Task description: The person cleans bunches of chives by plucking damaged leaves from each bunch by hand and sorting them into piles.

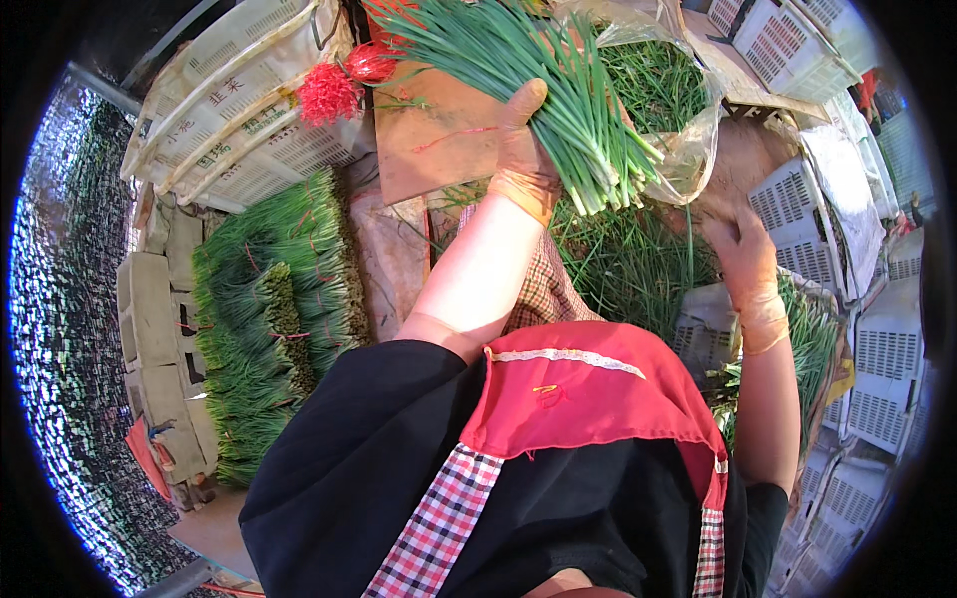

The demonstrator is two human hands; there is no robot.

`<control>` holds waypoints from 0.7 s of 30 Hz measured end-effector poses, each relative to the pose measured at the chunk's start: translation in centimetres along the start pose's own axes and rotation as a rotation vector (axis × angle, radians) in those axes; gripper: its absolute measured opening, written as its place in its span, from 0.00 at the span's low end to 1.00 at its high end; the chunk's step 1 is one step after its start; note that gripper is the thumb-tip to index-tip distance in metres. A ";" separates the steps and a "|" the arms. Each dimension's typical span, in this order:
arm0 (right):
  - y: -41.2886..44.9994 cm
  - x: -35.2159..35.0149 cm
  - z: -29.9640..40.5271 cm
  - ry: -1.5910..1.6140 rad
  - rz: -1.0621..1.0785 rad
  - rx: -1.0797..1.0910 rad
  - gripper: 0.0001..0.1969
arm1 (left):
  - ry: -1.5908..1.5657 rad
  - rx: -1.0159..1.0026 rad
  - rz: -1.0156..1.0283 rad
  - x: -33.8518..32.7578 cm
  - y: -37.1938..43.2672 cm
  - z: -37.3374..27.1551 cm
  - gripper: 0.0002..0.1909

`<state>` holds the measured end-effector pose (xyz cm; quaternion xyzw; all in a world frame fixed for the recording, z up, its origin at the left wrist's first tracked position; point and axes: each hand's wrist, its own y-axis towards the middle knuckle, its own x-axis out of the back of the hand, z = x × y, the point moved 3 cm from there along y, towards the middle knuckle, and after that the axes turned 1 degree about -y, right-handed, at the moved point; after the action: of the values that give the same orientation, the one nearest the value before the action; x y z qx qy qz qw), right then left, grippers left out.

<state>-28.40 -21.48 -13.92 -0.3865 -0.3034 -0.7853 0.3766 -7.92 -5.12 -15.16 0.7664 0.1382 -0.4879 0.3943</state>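
Note:
My left hand [525, 138], in a thin translucent glove, grips a bunch of long green garlic chives [516, 75]. Their pale cut ends fan out to the lower right, and the leaf tips run to the upper left. A wooden board [441, 142] lies beneath that hand, with a thin red tie [456, 134] on it. My right hand [748, 247], gloved too, is off to the right with its fingers apart and nothing evident in them. Its fingertips blend into the brown surface behind. Loose green leaves [635, 254] lie between the board and that hand.
Tied chive bundles [284, 321] are stacked at left beside hollow concrete blocks [153, 321]. White plastic crates [239, 105] stand at upper left, more crates [886, 359] at right. Red ties [329, 93] hang by the board. A clear plastic bag [695, 164] surrounds leaves; further chives [807, 336] lie beside my right forearm.

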 end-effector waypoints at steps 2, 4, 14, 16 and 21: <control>-0.5 -0.3 4.5 0.521 0.056 0.175 0.20 | 0.066 0.037 -0.078 -0.6 -0.1 0.6 0.32; -0.1 -0.3 8.8 0.296 -0.025 0.396 0.23 | 0.077 -0.013 -0.124 -1.0 0.0 1.1 0.29; 2.9 -2.2 9.7 -0.004 -0.096 0.409 0.16 | 0.018 -0.052 -0.287 0.8 -0.7 2.2 0.26; 2.2 -2.6 9.9 -0.158 -0.056 0.485 0.17 | 0.005 -0.018 -0.295 1.4 -0.5 2.5 0.25; 1.9 0.0 10.6 -0.093 0.083 0.556 0.19 | 0.118 0.005 -0.335 2.7 -0.5 2.3 0.19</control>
<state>-22.82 -14.36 -8.05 -0.3162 -0.5078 -0.6373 0.4858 -8.40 -6.98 -18.22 0.7608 0.2859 -0.5013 0.2968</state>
